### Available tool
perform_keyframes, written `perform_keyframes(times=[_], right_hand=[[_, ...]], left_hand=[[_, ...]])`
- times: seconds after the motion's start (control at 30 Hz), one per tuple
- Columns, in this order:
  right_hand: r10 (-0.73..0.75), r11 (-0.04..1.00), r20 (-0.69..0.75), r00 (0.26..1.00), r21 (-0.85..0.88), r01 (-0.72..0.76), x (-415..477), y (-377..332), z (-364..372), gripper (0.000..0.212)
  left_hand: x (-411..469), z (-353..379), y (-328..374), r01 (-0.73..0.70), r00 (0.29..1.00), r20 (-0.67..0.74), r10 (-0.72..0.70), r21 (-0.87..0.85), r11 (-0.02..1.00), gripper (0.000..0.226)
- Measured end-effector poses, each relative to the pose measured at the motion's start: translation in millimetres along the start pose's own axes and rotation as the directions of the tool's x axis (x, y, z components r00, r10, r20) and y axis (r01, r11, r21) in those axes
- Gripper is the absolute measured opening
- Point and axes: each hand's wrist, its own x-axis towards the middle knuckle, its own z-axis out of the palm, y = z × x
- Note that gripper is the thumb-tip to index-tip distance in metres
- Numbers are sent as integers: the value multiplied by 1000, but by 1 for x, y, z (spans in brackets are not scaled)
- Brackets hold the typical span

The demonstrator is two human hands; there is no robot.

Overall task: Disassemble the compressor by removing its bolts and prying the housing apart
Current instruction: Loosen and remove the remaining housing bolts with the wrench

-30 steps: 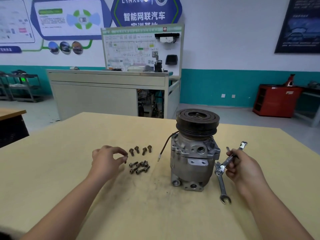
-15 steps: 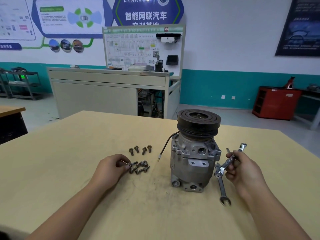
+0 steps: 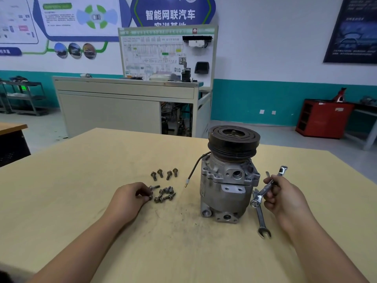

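The left hand (image 3: 130, 198) pinches a bolt (image 3: 150, 198) by the pile of bolts (image 3: 165, 194) on the table (image 3: 81, 201), and the right hand (image 3: 285, 198) holds a wrench (image 3: 267, 187) beside the compressor (image 3: 224, 193).

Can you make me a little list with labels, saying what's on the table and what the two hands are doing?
Big machine: compressor, standing upright on the table, black pulley on top.
Left hand: pinches one bolt at the edge of the bolt pile.
Right hand: holds a wrench, right of the compressor.
Other tool: second wrench, lying flat on the table.
Bolt row: four bolts, beyond the pile.
Wire: hangs off the compressor's left side.
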Motion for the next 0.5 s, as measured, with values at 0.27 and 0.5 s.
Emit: perform_keyframes(times=[0.27,0.5], right_hand=[[-45,998,6,999,52,45,0,-5,-3,26],[-162,985,29,986,-45,164,8,-21,-33,30]], left_hand=[[-1,4,0,19,999,-35,-22,-77,997,23],[-11,7,14,-131,973,-198,123,-32,991,16]])
